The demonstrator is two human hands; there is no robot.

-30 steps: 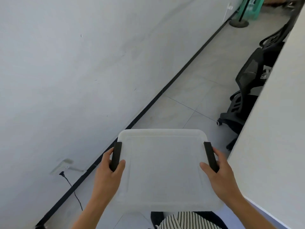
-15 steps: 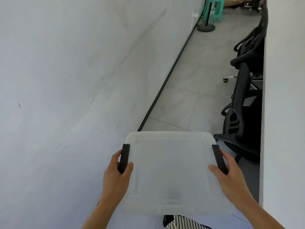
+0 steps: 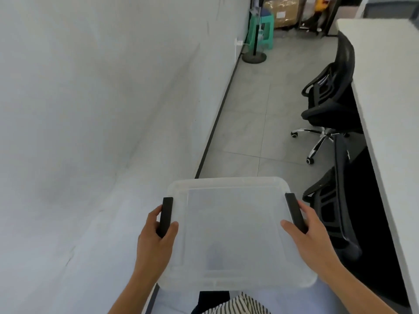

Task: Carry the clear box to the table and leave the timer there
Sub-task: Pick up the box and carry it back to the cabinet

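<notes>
Gripping the clear box: both hands; no legible writing.

A bare strip of tiled floor runs up the centre of the frame, clear between the white wall on the left and the white worktop on the right. Two black office chairs stand against the worktop edge, narrowing the strip. A green stool and a stand base block the far end, upper centre.

Left hand, right hand forward, fingers curled, gripping.
</notes>
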